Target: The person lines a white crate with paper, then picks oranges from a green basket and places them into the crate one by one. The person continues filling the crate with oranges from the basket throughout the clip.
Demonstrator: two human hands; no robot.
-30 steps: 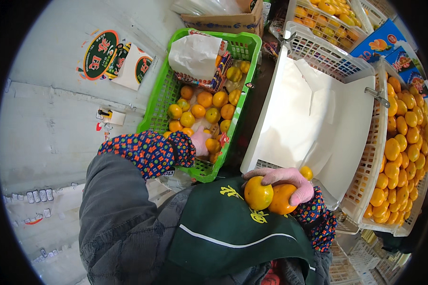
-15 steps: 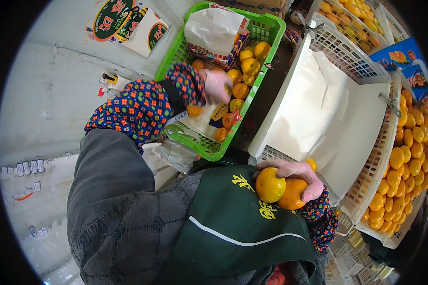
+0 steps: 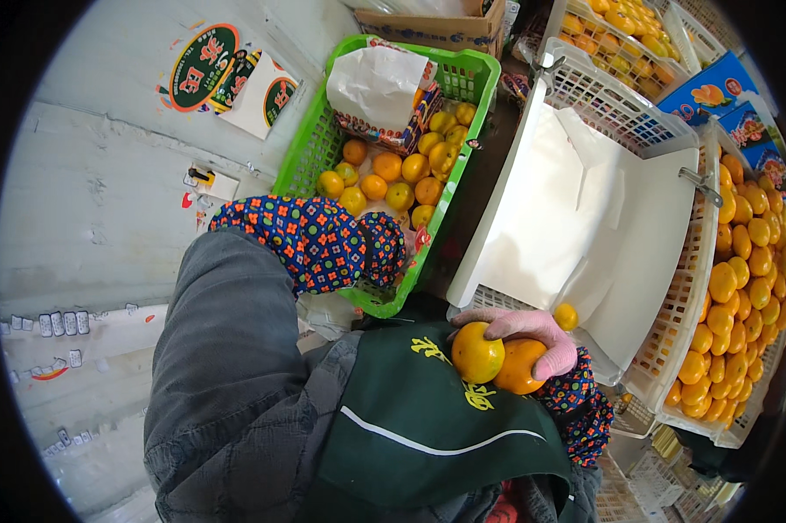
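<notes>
In front of my dark green apron (image 3: 445,418), my right hand (image 3: 532,327) in a pink glove is closed around two mandarins. One yellowish mandarin (image 3: 477,352) is held beside a deeper orange mandarin (image 3: 520,366). My left arm, in a flowered sleeve, reaches over the near end of a green plastic basket (image 3: 301,161). Only a sliver of my left hand (image 3: 409,247) shows past the cuff, by the basket's right rim, and its fingers are hidden. Several loose mandarins (image 3: 387,166) lie in the basket beyond the sleeve, next to a patterned box (image 3: 371,128) topped with white paper (image 3: 371,85).
Right of the basket stands a white crate (image 3: 694,288) lined with white sheets (image 3: 554,196); a single mandarin (image 3: 565,315) sits at its near end. Farther right, another crate is piled with mandarins (image 3: 722,322). A cardboard box (image 3: 436,30) stands behind the basket. A white wall (image 3: 96,200) rises at left.
My left hand has moved nearer within the basket, from the middle to the near right end, uncovering mandarins there. My right hand still holds the same two mandarins. The view has shifted slightly.
</notes>
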